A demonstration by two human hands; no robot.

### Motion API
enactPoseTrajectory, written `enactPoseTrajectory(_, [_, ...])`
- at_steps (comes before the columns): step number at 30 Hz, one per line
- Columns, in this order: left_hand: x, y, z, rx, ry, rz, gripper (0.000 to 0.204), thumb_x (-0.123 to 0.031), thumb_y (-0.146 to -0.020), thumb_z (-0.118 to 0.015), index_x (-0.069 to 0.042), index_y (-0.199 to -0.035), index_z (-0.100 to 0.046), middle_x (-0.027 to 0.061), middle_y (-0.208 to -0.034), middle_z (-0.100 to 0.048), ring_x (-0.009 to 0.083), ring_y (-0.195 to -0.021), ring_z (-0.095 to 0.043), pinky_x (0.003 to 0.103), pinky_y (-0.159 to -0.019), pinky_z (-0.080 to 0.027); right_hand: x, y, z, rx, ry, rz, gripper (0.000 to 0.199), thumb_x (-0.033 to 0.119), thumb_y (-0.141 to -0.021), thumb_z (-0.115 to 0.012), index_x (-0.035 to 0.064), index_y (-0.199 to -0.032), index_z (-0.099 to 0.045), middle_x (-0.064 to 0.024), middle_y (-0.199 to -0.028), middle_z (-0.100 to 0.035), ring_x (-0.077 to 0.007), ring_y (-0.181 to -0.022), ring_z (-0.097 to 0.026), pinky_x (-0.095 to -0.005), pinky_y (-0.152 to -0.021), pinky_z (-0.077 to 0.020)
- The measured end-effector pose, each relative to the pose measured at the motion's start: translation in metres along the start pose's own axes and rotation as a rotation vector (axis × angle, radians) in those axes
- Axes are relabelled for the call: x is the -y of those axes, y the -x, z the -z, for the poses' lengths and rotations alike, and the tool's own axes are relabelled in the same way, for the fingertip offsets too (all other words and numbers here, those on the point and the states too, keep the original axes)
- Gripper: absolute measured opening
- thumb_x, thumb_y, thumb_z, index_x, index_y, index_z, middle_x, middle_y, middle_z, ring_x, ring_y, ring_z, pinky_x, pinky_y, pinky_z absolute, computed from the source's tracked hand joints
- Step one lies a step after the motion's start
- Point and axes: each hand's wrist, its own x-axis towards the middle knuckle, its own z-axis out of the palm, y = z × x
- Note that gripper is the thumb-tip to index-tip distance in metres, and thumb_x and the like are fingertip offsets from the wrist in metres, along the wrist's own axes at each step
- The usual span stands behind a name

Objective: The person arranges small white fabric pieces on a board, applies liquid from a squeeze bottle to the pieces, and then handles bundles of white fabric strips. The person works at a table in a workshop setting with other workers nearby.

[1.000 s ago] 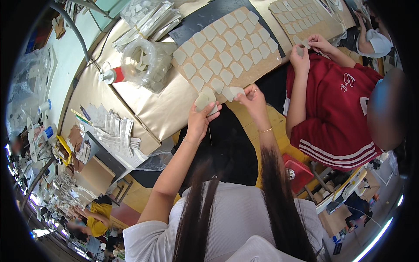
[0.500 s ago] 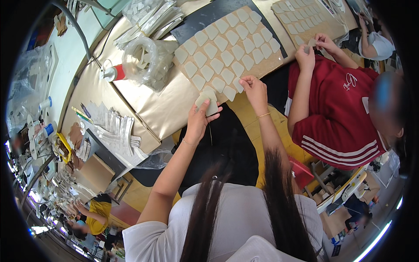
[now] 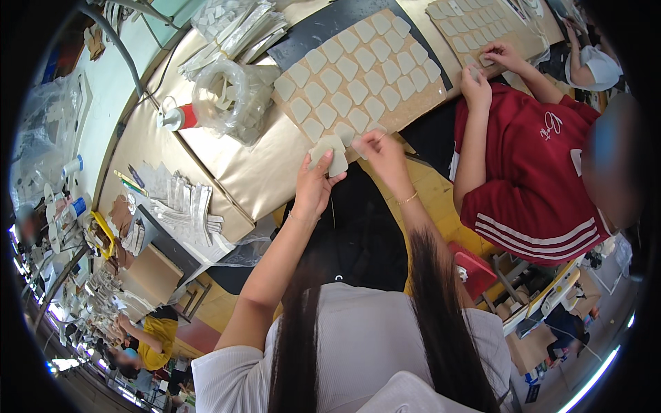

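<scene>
My left hand (image 3: 315,189) grips a small stack of pale grey-green cut patches (image 3: 330,157), with the thumb lying on top. Just right of the stack, my right hand (image 3: 387,160) has its fingers drawn together over the near edge of a brown board (image 3: 421,103). Those fingertips are at a patch on the board's near corner and partly cover it; whether they pinch anything is hidden. Rows of similar rounded patches (image 3: 357,91) lie spread over the board. A dark sheet (image 3: 303,43) sticks out from under its far side.
Left of the board are a clear plastic bag (image 3: 251,103), a red-and-white bottle (image 3: 180,118) and bundled pale strips (image 3: 237,34). More strips (image 3: 187,203) lie near the left. At right, a co-worker in a maroon shirt (image 3: 527,158) handles patches at a second board (image 3: 506,48).
My right hand has moved left along the board's near edge, closer to the stack. My left hand stays nearly in place. The co-worker's far hand has reached onto the second board.
</scene>
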Motion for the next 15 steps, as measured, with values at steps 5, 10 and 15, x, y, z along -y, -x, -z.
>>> enactPoseTrajectory(5, [-0.002, 0.002, -0.014, -0.060, 0.124, 0.049, 0.023, -0.017, -0.094, -0.056, -0.010, -0.114, -0.047, 0.0056, -0.105, -0.061, 0.0178, -0.090, -0.063, 0.032, -0.073, -0.055, 0.010, 0.022, -0.018, 0.026, -0.014, 0.025, 0.022, 0.017, -0.080, -0.073, 0.0007, -0.082, -0.059, -0.0063, -0.072, -0.063, -0.0137, -0.065, -0.060, -0.0272, -0.059, -0.0480])
enactPoseTrajectory(10, [-0.005, 0.003, -0.016, -0.083, 0.100, 0.037, 0.025, -0.017, -0.094, -0.056, -0.010, -0.117, -0.047, 0.0080, -0.106, -0.062, 0.0217, -0.094, -0.064, 0.032, -0.075, -0.054, -0.001, 0.009, 0.012, -0.016, -0.406, -0.149, 0.013, 0.009, -0.085, -0.067, 0.0035, -0.084, -0.056, -0.0041, -0.074, -0.063, -0.0104, -0.064, -0.063, -0.0216, -0.054, -0.0464])
enactPoseTrajectory(15, [-0.010, 0.003, -0.015, -0.057, 0.037, 0.061, 0.025, -0.013, -0.093, -0.055, -0.006, -0.116, -0.047, 0.0115, -0.106, -0.062, 0.0235, -0.096, -0.064, 0.032, -0.076, -0.055, -0.015, -0.030, 0.067, -0.181, 0.106, -0.111, 0.019, 0.015, -0.080, -0.071, -0.0009, -0.084, -0.062, -0.0072, -0.071, -0.066, -0.0122, -0.063, -0.065, -0.0251, -0.058, -0.0491])
